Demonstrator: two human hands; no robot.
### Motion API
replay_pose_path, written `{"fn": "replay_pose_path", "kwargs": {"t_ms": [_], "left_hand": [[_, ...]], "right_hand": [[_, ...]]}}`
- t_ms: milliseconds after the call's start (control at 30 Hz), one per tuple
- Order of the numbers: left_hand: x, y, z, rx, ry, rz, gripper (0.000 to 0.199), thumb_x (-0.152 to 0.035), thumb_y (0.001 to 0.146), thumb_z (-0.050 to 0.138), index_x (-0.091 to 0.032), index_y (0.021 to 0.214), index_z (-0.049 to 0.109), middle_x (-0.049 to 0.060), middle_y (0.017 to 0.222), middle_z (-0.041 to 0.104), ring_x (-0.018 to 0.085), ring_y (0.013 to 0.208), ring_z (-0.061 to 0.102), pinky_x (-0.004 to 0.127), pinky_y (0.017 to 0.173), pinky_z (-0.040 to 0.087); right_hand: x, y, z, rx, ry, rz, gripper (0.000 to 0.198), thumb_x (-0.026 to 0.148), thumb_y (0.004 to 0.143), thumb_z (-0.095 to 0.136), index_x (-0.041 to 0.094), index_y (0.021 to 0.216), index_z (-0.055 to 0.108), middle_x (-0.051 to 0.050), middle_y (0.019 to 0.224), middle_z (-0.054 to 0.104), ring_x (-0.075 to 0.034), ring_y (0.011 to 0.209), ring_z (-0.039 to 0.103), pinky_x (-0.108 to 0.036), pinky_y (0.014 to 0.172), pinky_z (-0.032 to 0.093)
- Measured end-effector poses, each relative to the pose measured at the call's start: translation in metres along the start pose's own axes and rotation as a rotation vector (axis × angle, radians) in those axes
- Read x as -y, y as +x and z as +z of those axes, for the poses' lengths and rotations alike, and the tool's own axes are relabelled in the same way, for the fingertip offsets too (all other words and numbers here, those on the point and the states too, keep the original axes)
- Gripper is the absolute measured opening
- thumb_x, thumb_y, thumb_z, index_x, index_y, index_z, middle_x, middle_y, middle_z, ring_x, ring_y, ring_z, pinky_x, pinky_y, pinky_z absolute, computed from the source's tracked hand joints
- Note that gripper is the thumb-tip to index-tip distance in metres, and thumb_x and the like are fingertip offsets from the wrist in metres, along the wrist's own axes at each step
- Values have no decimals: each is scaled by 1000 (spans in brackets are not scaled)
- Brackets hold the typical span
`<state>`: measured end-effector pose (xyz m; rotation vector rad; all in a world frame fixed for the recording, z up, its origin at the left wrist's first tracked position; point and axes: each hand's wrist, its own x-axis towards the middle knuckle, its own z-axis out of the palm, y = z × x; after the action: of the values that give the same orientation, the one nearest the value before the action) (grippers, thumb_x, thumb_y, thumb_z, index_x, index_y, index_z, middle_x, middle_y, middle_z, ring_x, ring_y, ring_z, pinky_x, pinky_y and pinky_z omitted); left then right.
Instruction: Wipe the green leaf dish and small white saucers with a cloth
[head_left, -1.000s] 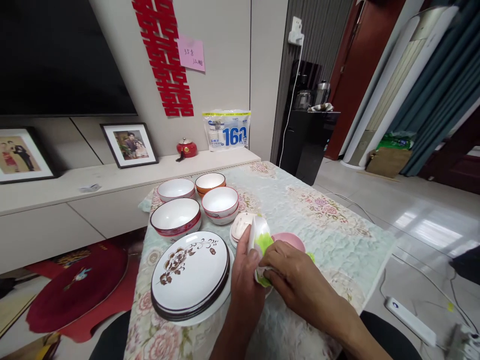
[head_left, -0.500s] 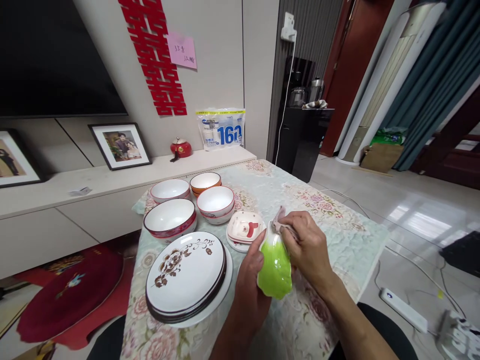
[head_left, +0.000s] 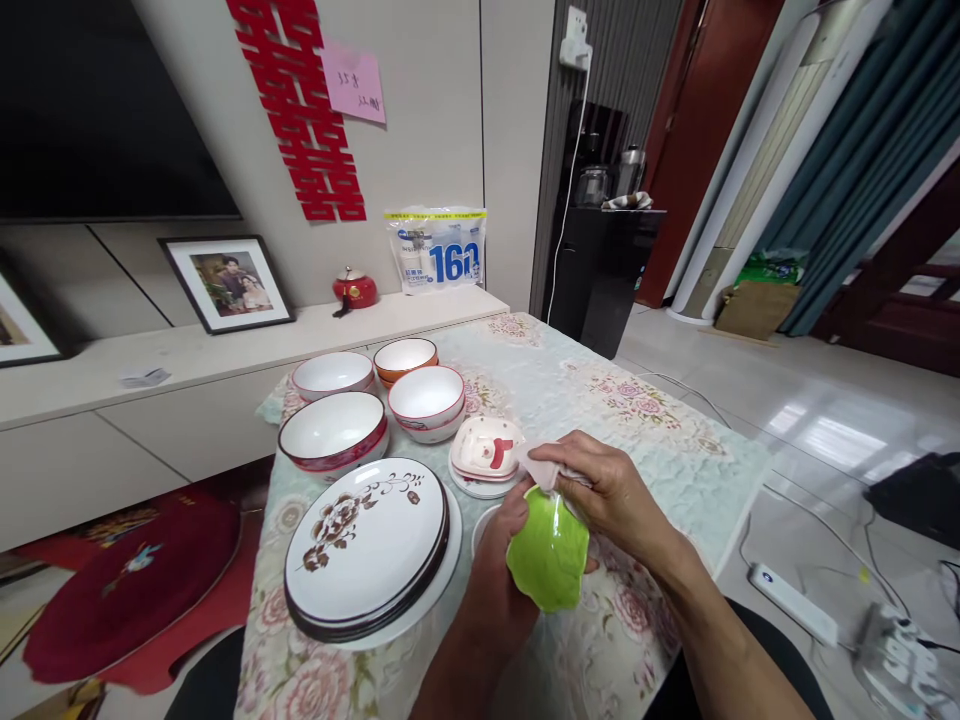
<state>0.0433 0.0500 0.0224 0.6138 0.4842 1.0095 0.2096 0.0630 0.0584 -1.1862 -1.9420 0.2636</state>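
A glossy green leaf-shaped dish (head_left: 549, 550) is gripped in my left hand (head_left: 501, 548), tilted over the table's near side. My right hand (head_left: 611, 490) pinches a pale pinkish cloth (head_left: 541, 468) against the dish's upper end. Just beyond my left hand lie small cream dishes with a red scarf pattern (head_left: 487, 446), stacked on a plate. A white rim (head_left: 480, 528) shows partly behind my left hand; the rest of that piece is hidden. Left of my hands stands a stack of plates (head_left: 367, 540), the top one white with brown flowers.
Behind the plates stand a red-patterned bowl (head_left: 332, 430), a white bowl with a red rim (head_left: 427, 395), a pale bowl (head_left: 332, 374) and an orange bowl (head_left: 405, 358). A floral tablecloth (head_left: 630, 395) covers the table. A white power strip (head_left: 793, 603) lies on the floor at right.
The green dish has turned in my left hand, so its narrow white end is now covered. My right hand has shifted slightly down with the cloth. The camera view has moved a little.
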Motion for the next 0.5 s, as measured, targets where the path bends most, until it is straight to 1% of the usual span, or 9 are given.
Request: {"fn": "replay_pose_path", "kwargs": {"t_ms": [67,133,233,333,433,500], "left_hand": [[-2,-1,2,-3,-49,-65,34,-43,87,64,-23,113,70,11,117,72,35,104,69,50,84,60],[-6,-1,5,14,-84,-109,43,-46,87,65,-25,125,65,11,126,68,35,105,69,50,83,61],[-10,-2,7,28,-11,-61,60,-39,84,72,-25,139,55,13,130,65,32,107,68,48,85,61],[-6,-1,10,-33,76,-21,68,-27,80,74,-24,143,50,12,123,68,30,104,68,45,83,62],[1,-1,15,-99,115,22,70,-18,76,68,-26,143,48,8,117,70,28,101,69,43,83,62],[5,-1,17,-127,159,81,72,-13,73,65,-27,142,48,7,119,70,27,102,68,41,85,61]], "right_hand": [[-3,-2,-1,-29,-36,36,32,13,93,56,27,118,71,-4,97,71,-17,87,69,-31,75,56],[-6,-4,-3,-64,-71,82,34,11,92,55,26,118,71,-4,100,73,-18,89,70,-31,76,56],[-12,-6,-8,-139,-117,162,34,12,90,55,24,119,71,-6,108,76,-22,98,72,-36,84,56],[-17,-7,-12,-181,-86,229,34,14,90,55,23,118,71,-7,116,75,-23,106,71,-39,92,56],[-15,-7,-10,-166,-75,285,34,16,90,55,24,118,71,-7,119,74,-24,110,70,-41,95,55],[-10,-6,-3,-119,-135,276,39,15,90,54,21,126,66,-10,120,72,-25,111,68,-44,96,55]]}}
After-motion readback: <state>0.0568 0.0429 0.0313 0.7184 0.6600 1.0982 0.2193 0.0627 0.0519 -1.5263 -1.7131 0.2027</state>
